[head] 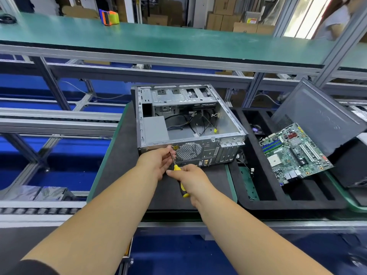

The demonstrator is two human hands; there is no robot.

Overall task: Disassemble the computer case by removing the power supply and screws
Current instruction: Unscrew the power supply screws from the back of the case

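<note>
An open grey computer case (228, 116) lies on its side on a dark mat, its rear panel facing me. Inside, at the near left, sits the grey power supply (155, 129), with loose black cables beside it. My right hand (190, 179) grips the yellow-and-black handle of a screwdriver (177, 168). Its thin shaft points up at the rear panel near the top edge, left of the round fan grille (188, 150). My left hand (158, 163) pinches the shaft close to the tip. The screw itself is hidden by my fingers.
A green motherboard (294, 153) leans in a black foam tray (264, 195) to the right, with a dark side panel (317, 116) propped behind it. Roller conveyor rails (49, 120) run along the left. A green shelf (158, 40) spans overhead, carrying an orange tape dispenser (109, 17).
</note>
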